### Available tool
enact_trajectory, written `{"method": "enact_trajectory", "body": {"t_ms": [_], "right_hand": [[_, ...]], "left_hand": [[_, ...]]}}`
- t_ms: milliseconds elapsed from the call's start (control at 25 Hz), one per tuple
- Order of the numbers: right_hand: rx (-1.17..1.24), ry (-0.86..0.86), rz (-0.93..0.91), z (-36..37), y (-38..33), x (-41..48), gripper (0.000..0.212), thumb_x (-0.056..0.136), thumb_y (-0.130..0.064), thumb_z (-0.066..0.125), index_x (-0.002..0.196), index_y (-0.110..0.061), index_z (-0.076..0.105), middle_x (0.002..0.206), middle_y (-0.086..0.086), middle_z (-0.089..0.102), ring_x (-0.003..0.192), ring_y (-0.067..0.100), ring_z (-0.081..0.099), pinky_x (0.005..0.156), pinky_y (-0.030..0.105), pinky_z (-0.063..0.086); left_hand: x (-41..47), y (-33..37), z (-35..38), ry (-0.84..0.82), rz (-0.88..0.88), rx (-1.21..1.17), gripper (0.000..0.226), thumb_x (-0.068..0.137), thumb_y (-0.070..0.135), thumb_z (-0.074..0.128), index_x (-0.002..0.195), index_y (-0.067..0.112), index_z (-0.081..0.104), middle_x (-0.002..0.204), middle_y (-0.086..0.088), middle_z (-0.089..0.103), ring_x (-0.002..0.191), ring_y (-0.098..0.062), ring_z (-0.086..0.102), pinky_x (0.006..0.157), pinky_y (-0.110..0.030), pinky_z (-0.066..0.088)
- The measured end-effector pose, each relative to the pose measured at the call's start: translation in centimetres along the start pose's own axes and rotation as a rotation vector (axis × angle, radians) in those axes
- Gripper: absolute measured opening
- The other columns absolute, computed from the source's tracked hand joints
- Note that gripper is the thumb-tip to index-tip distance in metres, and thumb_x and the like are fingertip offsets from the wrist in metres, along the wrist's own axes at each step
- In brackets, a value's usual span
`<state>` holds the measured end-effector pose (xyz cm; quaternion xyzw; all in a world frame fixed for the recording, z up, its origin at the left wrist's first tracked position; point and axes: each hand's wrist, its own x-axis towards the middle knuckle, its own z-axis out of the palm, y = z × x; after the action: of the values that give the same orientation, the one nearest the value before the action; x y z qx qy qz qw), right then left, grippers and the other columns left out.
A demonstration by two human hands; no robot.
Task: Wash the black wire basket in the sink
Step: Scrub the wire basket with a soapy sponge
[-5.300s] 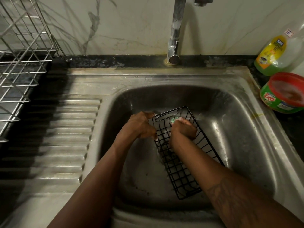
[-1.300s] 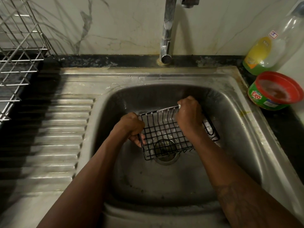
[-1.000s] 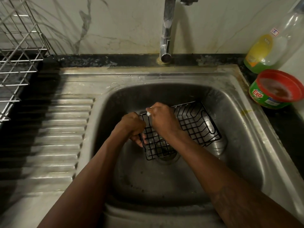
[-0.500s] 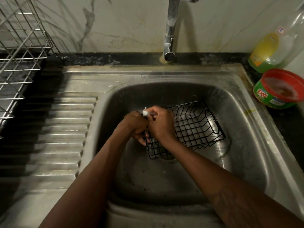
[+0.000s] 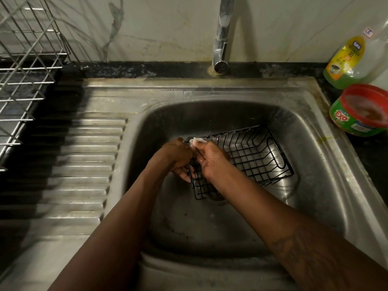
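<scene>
The black wire basket [image 5: 254,156] lies tilted in the steel sink [image 5: 310,185], over the drain, its handle end to the right. My left hand [image 5: 176,158] grips the basket's left end, fingers curled under the wires. My right hand [image 5: 210,158] pinches a small soapy scrubber [image 5: 196,141] against the basket's upper left rim, close beside the left hand. Most of the scrubber is hidden by my fingers.
The tap [image 5: 221,38] stands at the back, no water running. A green dish-gel bottle [image 5: 348,59] and a red-rimmed soap tub [image 5: 363,110] sit on the right counter. A ribbed drainboard [image 5: 84,164] and a wire dish rack [image 5: 23,66] lie to the left.
The basket was turned from lengthwise to crosswise in the sink. My right hand slid with the scrubber from the rim's right part to its left corner, next to my left hand.
</scene>
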<state>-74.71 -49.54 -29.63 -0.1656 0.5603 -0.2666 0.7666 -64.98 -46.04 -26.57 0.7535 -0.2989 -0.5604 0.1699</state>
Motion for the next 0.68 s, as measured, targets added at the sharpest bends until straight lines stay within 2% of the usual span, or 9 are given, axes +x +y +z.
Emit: {"method": "enact_trajectory", "body": {"t_ms": [80, 160, 280, 400, 520, 600, 680], "right_hand": [[-0.013, 0.047, -0.011, -0.1, 0.6, 0.7, 0.008, 0.093, -0.005, 0.067, 0.094, -0.012, 0.07, 0.089, 0.005, 0.075, 0.08, 0.015, 0.072, 0.057, 0.032, 0.055], [-0.044, 0.142, -0.021, -0.5, 1.7, 2.0, 0.01, 0.092, -0.01, 0.07, 0.1, -0.015, 0.073, 0.091, 0.007, 0.078, 0.081, 0.02, 0.076, 0.06, 0.035, 0.06], [-0.095, 0.246, -0.045, -1.2, 2.6, 3.5, 0.008, 0.093, -0.016, 0.068, 0.1, -0.015, 0.073, 0.09, 0.007, 0.078, 0.077, 0.019, 0.077, 0.072, 0.038, 0.064], [-0.081, 0.291, -0.029, -1.3, 2.2, 3.9, 0.01, 0.091, -0.014, 0.069, 0.098, -0.009, 0.075, 0.081, 0.006, 0.078, 0.068, 0.016, 0.076, 0.06, 0.029, 0.061], [-0.075, 0.366, -0.135, -1.2, 0.3, 3.2, 0.005, 0.087, -0.005, 0.072, 0.092, -0.008, 0.072, 0.079, 0.008, 0.076, 0.064, 0.013, 0.074, 0.052, 0.025, 0.055], [-0.044, 0.366, -0.18, -1.5, -0.3, 2.9, 0.014, 0.086, -0.001, 0.073, 0.099, -0.006, 0.071, 0.08, 0.011, 0.075, 0.064, 0.015, 0.074, 0.053, 0.023, 0.057], [-0.071, 0.337, -0.149, -2.2, 0.0, 3.6, 0.023, 0.091, -0.008, 0.069, 0.114, -0.008, 0.069, 0.083, 0.006, 0.072, 0.065, 0.013, 0.072, 0.048, 0.021, 0.055]], "left_hand": [[0.1, 0.0, 0.1, -0.007, 0.007, 0.007, 0.019, 0.106, 0.015, 0.047, 0.111, 0.004, 0.061, 0.095, -0.025, 0.073, 0.077, -0.036, 0.076, 0.067, -0.048, 0.064], [0.1, -0.1, 0.1, -0.037, 0.001, 0.01, 0.022, 0.105, 0.018, 0.05, 0.108, 0.001, 0.065, 0.09, -0.024, 0.075, 0.077, -0.037, 0.076, 0.07, -0.049, 0.064], [0.2, -0.1, 0.2, -0.056, -0.022, -0.005, 0.023, 0.105, 0.015, 0.05, 0.112, -0.003, 0.062, 0.085, -0.027, 0.074, 0.076, -0.039, 0.075, 0.071, -0.051, 0.063], [0.2, -0.1, 0.2, -0.033, -0.017, -0.007, 0.019, 0.104, 0.011, 0.05, 0.119, -0.001, 0.055, 0.087, -0.029, 0.073, 0.074, -0.039, 0.075, 0.067, -0.05, 0.063], [0.1, 0.1, 0.3, 0.008, -0.019, -0.022, 0.024, 0.104, 0.01, 0.047, 0.128, 0.007, 0.045, 0.091, -0.027, 0.072, 0.068, -0.035, 0.076, 0.057, -0.042, 0.062], [0.1, 0.1, 0.3, 0.027, -0.019, -0.036, 0.027, 0.105, 0.01, 0.043, 0.132, 0.01, 0.041, 0.092, -0.027, 0.072, 0.068, -0.034, 0.076, 0.055, -0.041, 0.062], [0.1, 0.1, 0.4, 0.024, -0.026, -0.016, 0.03, 0.105, 0.009, 0.042, 0.135, 0.008, 0.041, 0.095, -0.027, 0.072, 0.072, -0.037, 0.076, 0.06, -0.043, 0.062]]}}
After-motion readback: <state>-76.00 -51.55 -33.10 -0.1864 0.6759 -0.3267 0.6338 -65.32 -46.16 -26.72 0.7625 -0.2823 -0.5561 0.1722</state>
